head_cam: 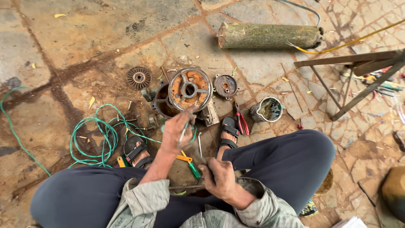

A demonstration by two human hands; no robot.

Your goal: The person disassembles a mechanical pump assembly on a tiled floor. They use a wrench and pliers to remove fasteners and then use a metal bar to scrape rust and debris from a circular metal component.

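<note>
The left hand (176,130), fingers pinching a thin metal rod (183,134) slanting up-right, sits just near of the rusty motor housing (188,90) on the floor (84,38); the right hand (218,179), fingers curled shut, lies nearer and farther off.

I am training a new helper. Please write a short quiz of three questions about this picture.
1. True or false: the left hand holds a thin metal tool.
2. What lies just right of the person's right sandal? A) pliers with red handles B) a hammer C) a green cable
3. What colour is the screwdriver handle near the right hand?

Key: 1 true; 2 A, the pliers; 3 green.
</note>
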